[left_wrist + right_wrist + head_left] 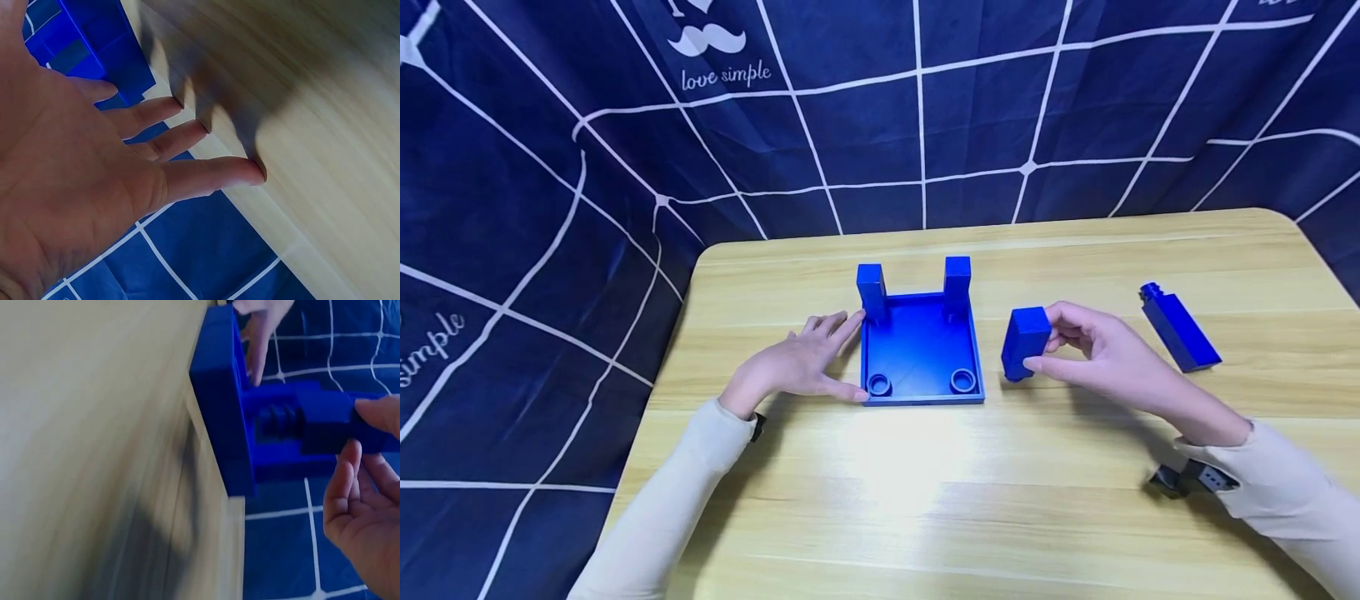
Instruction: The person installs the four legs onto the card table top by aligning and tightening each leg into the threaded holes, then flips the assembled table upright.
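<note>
A square blue tray-like base [917,350] lies on the table, with blue posts upright at its two far corners, one at the left [872,287] and one at the right [957,282]. Round sockets show at its near corners. My left hand [801,360] touches the base's left side, fingers spread; the left wrist view shows its palm [81,169]. Right of the base, my right hand [1101,350] pinches a third blue post [1027,337], held roughly upright. In the right wrist view, this post [331,422] has its threaded end toward the base [219,406], in my right hand's fingers [351,478].
Another blue post [1182,332] with a threaded end lies on its side at the right of the wooden table [910,525]. A dark blue curtain [865,133] with white lines hangs behind the table and along its left side.
</note>
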`<control>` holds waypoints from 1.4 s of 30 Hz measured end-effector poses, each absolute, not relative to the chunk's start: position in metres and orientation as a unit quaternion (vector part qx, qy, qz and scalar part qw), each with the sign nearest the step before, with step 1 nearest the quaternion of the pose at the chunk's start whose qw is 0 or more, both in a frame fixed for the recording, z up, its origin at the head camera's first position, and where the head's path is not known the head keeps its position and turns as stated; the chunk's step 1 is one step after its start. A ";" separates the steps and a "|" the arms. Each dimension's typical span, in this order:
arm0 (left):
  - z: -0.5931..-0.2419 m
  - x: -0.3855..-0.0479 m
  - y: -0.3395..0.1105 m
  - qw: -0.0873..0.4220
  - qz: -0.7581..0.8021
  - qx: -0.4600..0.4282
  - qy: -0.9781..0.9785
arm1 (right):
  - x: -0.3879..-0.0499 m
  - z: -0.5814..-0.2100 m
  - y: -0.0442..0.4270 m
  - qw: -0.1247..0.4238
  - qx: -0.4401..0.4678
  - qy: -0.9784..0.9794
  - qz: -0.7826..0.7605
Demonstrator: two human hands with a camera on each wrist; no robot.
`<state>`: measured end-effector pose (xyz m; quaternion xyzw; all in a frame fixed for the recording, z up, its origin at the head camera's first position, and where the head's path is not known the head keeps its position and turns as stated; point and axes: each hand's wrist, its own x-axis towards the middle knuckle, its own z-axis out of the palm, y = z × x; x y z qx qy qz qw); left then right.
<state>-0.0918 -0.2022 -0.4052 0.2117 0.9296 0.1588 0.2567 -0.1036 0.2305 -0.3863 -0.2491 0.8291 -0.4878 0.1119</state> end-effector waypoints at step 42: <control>-0.404 -0.097 -0.197 0.242 0.103 0.202 0.943 | -0.100 -0.404 0.129 0.166 -0.301 0.784 -0.516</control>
